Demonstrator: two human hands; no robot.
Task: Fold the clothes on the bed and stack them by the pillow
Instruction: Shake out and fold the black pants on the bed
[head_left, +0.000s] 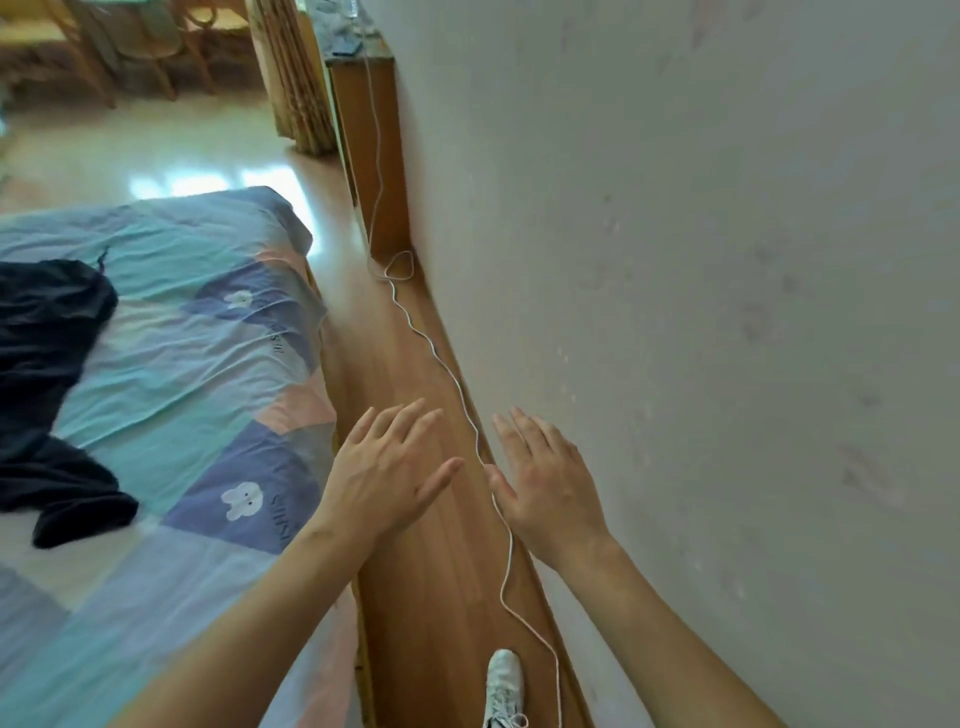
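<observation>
left hand + right hand empty, fingers spread | dark clothes unfolded on bed | risk: shoe snags cord

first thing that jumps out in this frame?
Two bare hands, left hand and right hand, held out open over the wooden floor between bed and wall, holding nothing. A dark garment lies crumpled and unfolded on the patchwork bedsheet at left. A white cord snakes along the floor by the wall.
</observation>
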